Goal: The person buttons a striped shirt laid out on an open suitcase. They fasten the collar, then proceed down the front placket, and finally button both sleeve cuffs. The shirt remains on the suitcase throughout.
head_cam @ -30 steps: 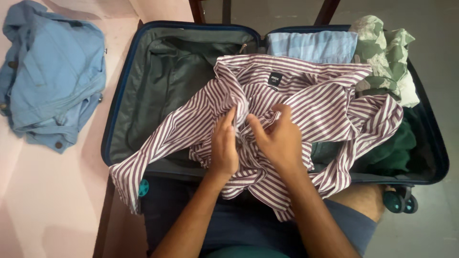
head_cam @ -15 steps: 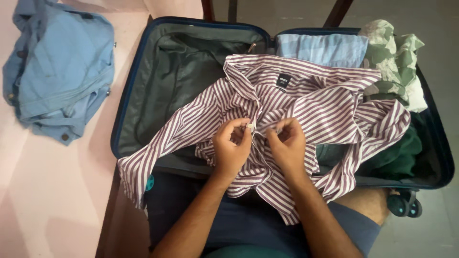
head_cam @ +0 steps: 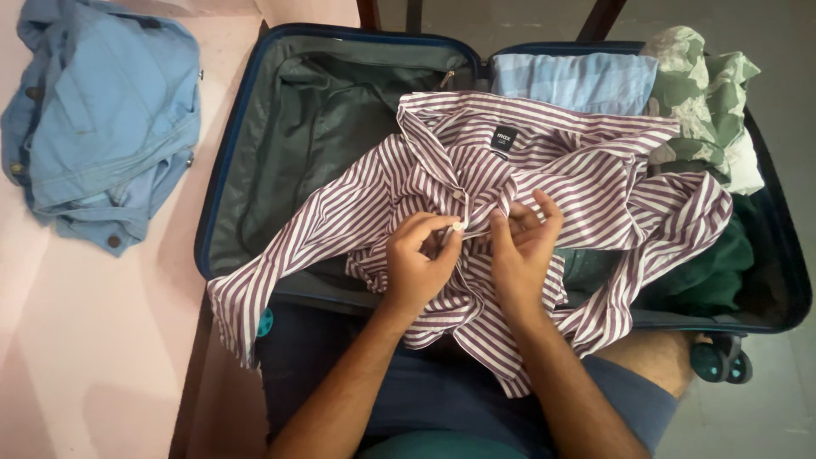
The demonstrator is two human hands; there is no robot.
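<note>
Head view, striped shirt (head_cam: 586, 183) collar pointing away, both hands pinching its placket.

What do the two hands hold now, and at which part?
Both hold the striped shirt at its front placket: the left hand pinches a white button, the right hand grips the opposite edge.

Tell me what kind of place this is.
Probably a bedroom at home: an open suitcase holding clothes sits beside a pink bedsheet with a denim jacket on it, while both hands work a striped shirt.
</note>
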